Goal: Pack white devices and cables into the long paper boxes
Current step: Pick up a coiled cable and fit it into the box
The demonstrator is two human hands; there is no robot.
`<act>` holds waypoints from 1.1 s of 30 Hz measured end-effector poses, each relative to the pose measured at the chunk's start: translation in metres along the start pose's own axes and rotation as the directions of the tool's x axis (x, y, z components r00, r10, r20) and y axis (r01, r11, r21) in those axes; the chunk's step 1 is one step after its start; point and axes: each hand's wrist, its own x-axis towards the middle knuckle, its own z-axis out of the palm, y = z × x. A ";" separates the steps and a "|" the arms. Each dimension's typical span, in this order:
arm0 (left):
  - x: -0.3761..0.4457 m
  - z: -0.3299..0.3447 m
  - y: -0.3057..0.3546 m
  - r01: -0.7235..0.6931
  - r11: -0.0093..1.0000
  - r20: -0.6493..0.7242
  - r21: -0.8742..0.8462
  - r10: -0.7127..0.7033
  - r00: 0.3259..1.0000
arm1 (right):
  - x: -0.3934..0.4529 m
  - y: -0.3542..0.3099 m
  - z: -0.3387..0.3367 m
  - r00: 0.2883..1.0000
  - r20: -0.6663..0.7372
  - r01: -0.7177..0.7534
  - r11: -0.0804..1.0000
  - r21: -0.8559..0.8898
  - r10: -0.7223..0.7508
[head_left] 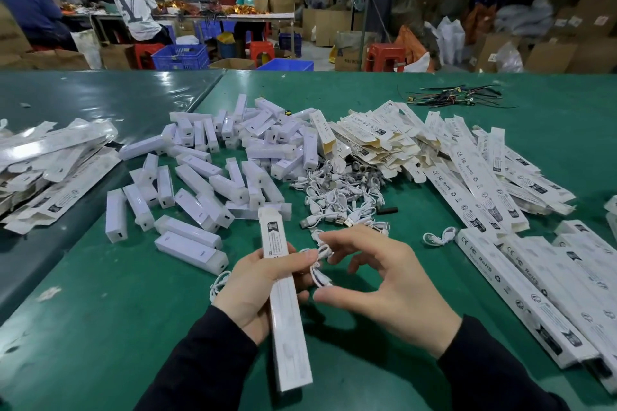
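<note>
The left hand [257, 290] grips a long paper box [283, 294], light and crushable, best held mid-length; the right hand [377, 280] pinches a limp coiled white cable [320, 265] beside it. Beyond the fingers, white devices [213, 177] and flat boxes [467, 163] litter a green worktable [100, 310] in a busy packing hall.

Green table cover [367, 360] underneath it all. White devices [213, 177], glossy, faintly lilac. White coiled cables [344, 197]. White long paper boxes [474, 177] carry black print, tan inside their flaps. Black sleeves [200, 367], a blue crate [182, 57] and red stools [384, 55] beyond.
</note>
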 end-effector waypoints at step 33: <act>-0.010 0.005 -0.007 0.021 0.943 0.361 0.332 -0.148 0.921 | 0.011 0.007 -0.021 0.944 -0.295 -0.032 0.931 0.364 0.148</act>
